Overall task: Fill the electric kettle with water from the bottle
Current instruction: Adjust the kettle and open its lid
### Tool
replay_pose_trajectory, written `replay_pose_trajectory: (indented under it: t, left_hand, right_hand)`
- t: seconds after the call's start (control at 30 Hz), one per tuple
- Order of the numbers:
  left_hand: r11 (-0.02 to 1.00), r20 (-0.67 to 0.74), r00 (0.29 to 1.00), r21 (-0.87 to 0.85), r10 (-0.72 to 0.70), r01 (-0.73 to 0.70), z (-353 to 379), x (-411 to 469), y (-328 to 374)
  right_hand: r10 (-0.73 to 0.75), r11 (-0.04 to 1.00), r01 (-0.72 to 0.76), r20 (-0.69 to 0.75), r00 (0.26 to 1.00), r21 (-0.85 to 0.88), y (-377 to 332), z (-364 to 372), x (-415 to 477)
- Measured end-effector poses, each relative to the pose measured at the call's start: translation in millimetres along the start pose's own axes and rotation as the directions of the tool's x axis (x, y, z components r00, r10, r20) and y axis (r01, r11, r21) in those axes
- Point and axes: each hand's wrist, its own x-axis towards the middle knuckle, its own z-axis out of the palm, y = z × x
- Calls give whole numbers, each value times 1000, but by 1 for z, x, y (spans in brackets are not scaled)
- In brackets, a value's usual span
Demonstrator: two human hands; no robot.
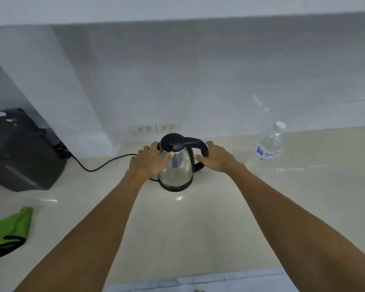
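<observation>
In the head view, a stainless-steel electric kettle stands upright on its dark base near the middle of the pale bench, close to the back wall and just in front of two wall sockets. Its black lid is down, so nothing can be poured in yet. The left hand lies against the kettle's left flank, fingers spread and thumb on the steel; that grip is loose and steadying rather than clenched, probably to keep the body from sliding or twisting. The right hand hovers beside the black handle, fingers extended and its grip released around nothing, apparently lined up to take the handle or work the lid catch. The clear water bottle stands upright well to the right of the kettle, white cap on and untouched, so it will need uncapping first. A black cord trails from the kettle leftwards towards a black appliance at the bench's left end, and a green cloth lies near the front left corner, clear of the work. The filling has scarcely begun.
</observation>
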Motion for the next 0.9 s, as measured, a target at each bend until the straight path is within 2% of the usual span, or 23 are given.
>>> replay_pose_trajectory:
  t: [0.13,0.3,0.5,0.73,0.9]
  left_hand:
    - [993,-37,995,-81,-88,85,17,14,-9]
    - [958,-36,990,-259,-134,121,33,25,-9]
    - [816,1,996,-572,-92,76,44,33,-19]
    - [780,-35,991,-621,-129,80,54,39,-26]
    - [765,-95,986,-643,-135,43,55,39,-20]
  right_hand:
    - [26,999,-26,1,1000,20,9,0,15]
    - [40,997,-44,52,998,71,20,6,39]
    - [-4,975,0,18,1000,222,22,23,55]
    - [42,939,-14,-74,996,344,23,31,59]
    - [45,933,12,-149,988,360,23,34,58]
